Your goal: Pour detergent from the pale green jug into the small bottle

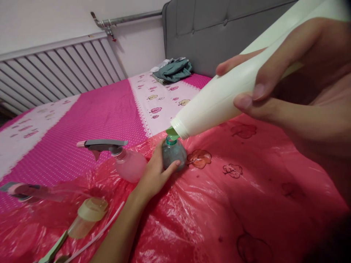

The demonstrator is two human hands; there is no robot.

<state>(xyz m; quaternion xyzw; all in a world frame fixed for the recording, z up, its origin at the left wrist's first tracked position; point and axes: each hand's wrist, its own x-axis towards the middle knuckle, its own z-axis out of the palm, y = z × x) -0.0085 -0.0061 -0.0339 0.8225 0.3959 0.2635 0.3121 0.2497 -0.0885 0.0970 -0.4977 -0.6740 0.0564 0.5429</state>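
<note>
The right hand [309, 117], fingers and thumb closed around a large pale bottle [214, 98], holds it tilted, open neck at a green funnel-like piece [172, 133] in the mouth of a small round bottle [172, 155]. The left hand [157, 171] clasps that one on a red plastic sheet [219, 212] over the bed [104, 106]. Beside it is a pink spray bottle [131, 166]; farther off, a cloth pile [175, 70] lies near a grey headboard [208, 33]

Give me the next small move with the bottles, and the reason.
Probably tip the white bottle slightly more, slowly: the right hand holds it slanted, its uncapped neck aimed down at the green piece at the mouth of the round bottle, which the left hand steadies. I can't see any flow.
</note>
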